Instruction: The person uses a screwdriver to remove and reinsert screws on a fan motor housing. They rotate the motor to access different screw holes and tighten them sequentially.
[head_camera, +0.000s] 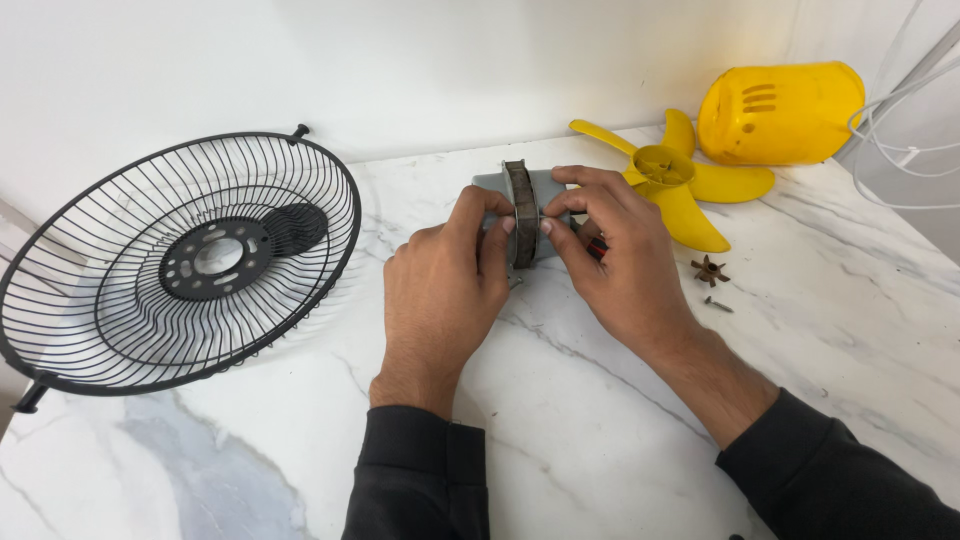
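Observation:
A small grey fan motor (522, 205) with a dark, rusty laminated band round its middle lies on the white marble table (600, 440). My left hand (445, 280) grips its left side, fingertips on the band. My right hand (610, 250) holds its right side, thumb and forefinger pinching near the band. Both wrists wear dark sleeves. Part of the motor is hidden behind my fingers.
A black wire fan guard (180, 260) lies at the left. A yellow fan blade (670, 180) and a yellow motor cover (780, 112) sit at the back right. A small brown nut (709, 270) and a screw (717, 304) lie near my right hand. White wire guard (905, 120) at far right.

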